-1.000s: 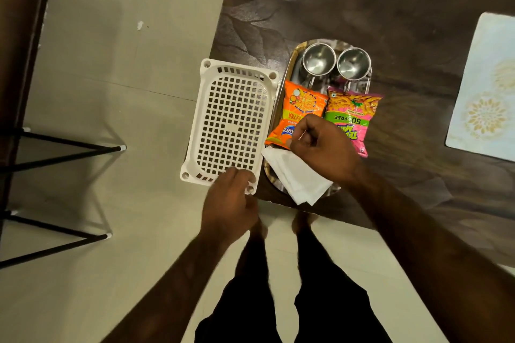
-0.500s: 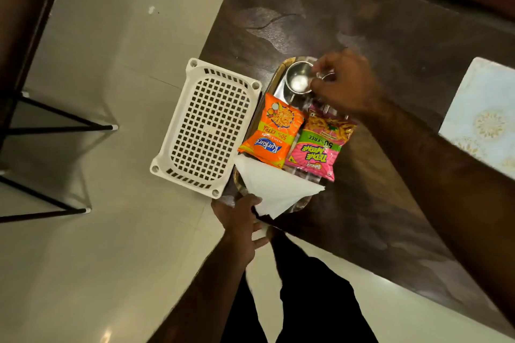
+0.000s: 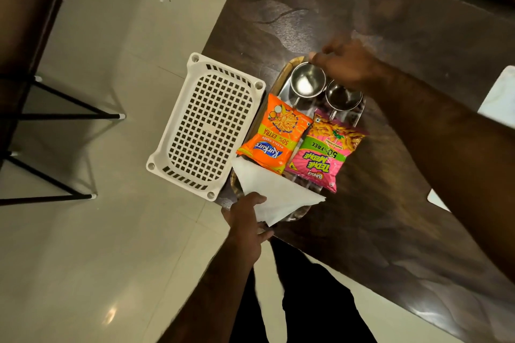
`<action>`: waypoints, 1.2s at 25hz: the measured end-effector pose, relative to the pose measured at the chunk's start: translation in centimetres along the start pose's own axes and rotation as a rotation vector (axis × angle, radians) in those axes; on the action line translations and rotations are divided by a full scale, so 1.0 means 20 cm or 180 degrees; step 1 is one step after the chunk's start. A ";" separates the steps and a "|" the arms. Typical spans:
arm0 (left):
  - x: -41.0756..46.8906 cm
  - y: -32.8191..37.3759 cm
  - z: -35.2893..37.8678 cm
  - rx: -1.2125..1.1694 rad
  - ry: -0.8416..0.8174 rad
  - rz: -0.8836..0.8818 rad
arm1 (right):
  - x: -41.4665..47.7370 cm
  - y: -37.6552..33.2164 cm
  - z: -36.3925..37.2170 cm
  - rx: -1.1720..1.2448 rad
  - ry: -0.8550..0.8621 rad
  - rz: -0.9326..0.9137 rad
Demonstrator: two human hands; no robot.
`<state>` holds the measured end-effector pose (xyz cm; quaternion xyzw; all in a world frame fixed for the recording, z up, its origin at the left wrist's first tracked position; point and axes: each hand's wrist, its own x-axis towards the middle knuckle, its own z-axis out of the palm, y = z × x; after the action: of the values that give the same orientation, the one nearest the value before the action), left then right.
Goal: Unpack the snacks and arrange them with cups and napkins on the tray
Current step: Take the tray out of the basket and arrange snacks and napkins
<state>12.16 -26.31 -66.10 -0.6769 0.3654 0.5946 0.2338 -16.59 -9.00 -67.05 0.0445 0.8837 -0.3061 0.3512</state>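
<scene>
A steel tray (image 3: 279, 79) lies at the corner of the dark table (image 3: 390, 217). Two steel cups stand at its far end, one on the left (image 3: 308, 83) and one on the right (image 3: 342, 97). In the middle lie an orange snack pack (image 3: 274, 136) and a pink snack pack (image 3: 323, 154), side by side. A white folded napkin (image 3: 278, 195) covers the near end. My left hand (image 3: 248, 227) grips the tray's near end, thumb on the napkin. My right hand (image 3: 347, 64), blurred, hooks curled fingers on the tray's far rim behind the left cup.
A white perforated plastic basket (image 3: 206, 125) sits left of the tray and hangs over the table's edge above the tiled floor. A pale placemat (image 3: 498, 95) lies at the far right. Black stool legs (image 3: 55, 115) stand on the left.
My left hand left the basket and took the tray's near end. My right hand went from the napkin and packs to the cups, then to the far rim.
</scene>
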 end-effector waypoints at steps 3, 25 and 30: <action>0.02 0.00 0.00 -0.0080 -0.0075 0.0088 | 0.03 0.00 0.00 0.0122 -0.0112 -0.0026; -0.15 -0.12 -0.12 0.0326 -0.0370 0.0664 | -0.40 0.29 -0.09 0.0607 0.0380 0.0130; -0.16 -0.12 -0.12 0.0274 -0.0260 0.0971 | -0.60 0.44 -0.11 0.0732 0.0638 0.0327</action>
<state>15.45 -26.02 -62.71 -0.5782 0.4793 0.6341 0.1842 -6.31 1.05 -62.55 0.1599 0.8700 -0.3809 0.2691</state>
